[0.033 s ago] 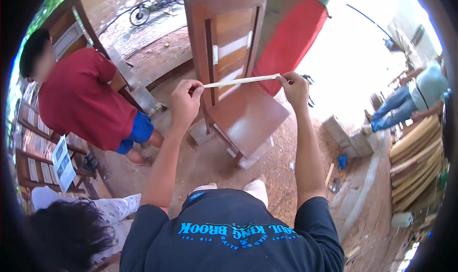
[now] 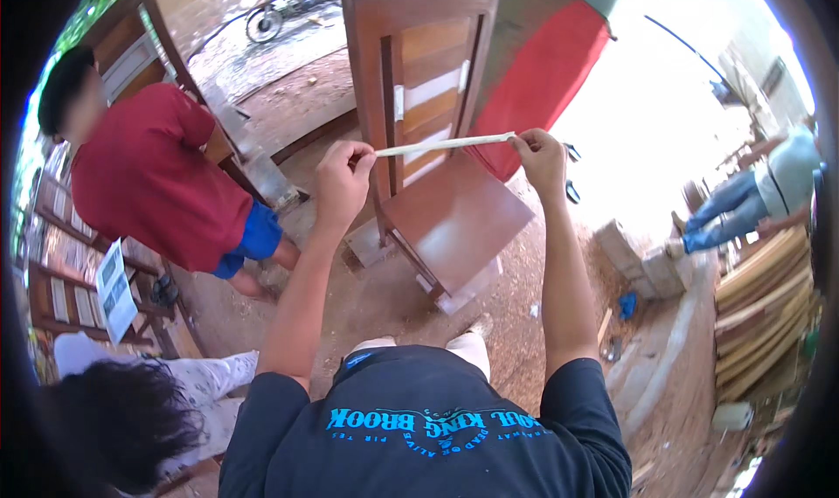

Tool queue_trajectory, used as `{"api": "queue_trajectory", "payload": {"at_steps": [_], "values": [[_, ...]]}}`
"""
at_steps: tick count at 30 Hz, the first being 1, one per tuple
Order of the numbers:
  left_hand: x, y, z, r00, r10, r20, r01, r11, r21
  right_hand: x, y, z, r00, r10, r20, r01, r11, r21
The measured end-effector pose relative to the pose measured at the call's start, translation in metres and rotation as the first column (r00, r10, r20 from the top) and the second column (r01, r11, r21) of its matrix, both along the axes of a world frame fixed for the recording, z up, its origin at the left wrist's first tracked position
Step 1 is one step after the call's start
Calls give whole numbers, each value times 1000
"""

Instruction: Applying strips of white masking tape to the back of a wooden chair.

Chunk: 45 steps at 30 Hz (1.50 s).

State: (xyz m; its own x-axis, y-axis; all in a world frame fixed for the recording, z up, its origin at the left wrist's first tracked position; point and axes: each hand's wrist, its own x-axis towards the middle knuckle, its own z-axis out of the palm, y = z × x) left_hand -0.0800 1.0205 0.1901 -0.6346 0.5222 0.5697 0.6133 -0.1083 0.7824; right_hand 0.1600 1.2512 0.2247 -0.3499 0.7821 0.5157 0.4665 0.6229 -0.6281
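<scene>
A thin, pale strip, apparently tape (image 2: 446, 142), is held taut between my two hands. My left hand (image 2: 344, 179) pinches one end and my right hand (image 2: 542, 163) pinches the other. Behind the strip stands a brown wooden chair (image 2: 454, 223) with a tall slatted back, whose panel carries several white patches (image 2: 398, 103). The strip crosses in front of the backrest, above the seat; whether it touches the chair I cannot tell.
At left are a person in a red shirt (image 2: 162, 175), a dark-haired person (image 2: 131, 419) and more chairs (image 2: 57, 297). A person in jeans (image 2: 769, 183), concrete blocks (image 2: 647, 262) and stacked timber (image 2: 760, 314) are at right. A red cloth (image 2: 542, 79) hangs behind; a motorcycle (image 2: 275, 22) stands beyond.
The view has shifted a little, so the chair appears slightly further right. Both pinching hands and the strip appear marginally higher in the picture.
</scene>
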Motion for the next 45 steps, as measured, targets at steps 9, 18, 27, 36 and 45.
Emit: {"api": "queue_trajectory", "payload": {"at_steps": [9, 18, 27, 36, 45], "values": [[-4, 118, -16, 917, 385, -108, -391, 920, -32, -86, 174, -17, 966, 258, 3, -258, 966, -1], [-20, 206, -36, 769, 587, -253, -623, 776, -96, -146, 284, -46, 887, 462, -6, -462, 886, -26], [-45, 239, -45, 704, 644, -301, -692, 716, -86, -181, 311, -62, 907, 421, -20, -421, 906, -35], [-56, 243, -52, 714, 614, -335, -677, 728, -108, -197, 318, -69, 923, 385, 13, -385, 923, -15], [-58, 242, -54, 702, 619, -353, -683, 726, -84, -197, 316, -74, 925, 378, -30, -379, 924, -44]]}}
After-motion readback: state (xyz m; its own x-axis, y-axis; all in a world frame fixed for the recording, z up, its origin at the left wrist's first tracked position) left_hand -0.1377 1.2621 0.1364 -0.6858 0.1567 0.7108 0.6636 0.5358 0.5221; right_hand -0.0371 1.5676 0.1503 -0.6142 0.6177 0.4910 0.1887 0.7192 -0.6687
